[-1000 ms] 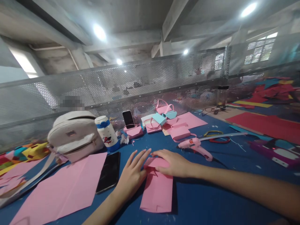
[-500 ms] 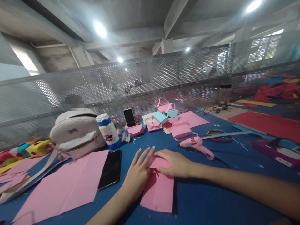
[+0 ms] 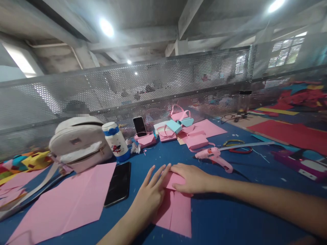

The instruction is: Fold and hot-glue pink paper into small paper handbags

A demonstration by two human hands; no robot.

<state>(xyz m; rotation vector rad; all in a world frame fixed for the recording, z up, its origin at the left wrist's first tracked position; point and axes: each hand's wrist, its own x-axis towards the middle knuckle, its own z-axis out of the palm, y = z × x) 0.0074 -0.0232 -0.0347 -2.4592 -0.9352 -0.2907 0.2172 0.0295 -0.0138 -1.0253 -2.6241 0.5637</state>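
- Pink paper piece: partly folded, lying flat on the blue tabletop directly in front of the person, its upper end under both hands.
- Left hand: fingers straight and spread, pressed flat on the paper's left edge; grips nothing.
- Right hand: fingers extended, palm down on the folded top flap; grips nothing.
- Adjacent: black phone just to the left; large pink sheet beyond it; pink glue gun behind the right hand.
- Risk: uneven pressure could let the flap slide, giving a skewed crease.
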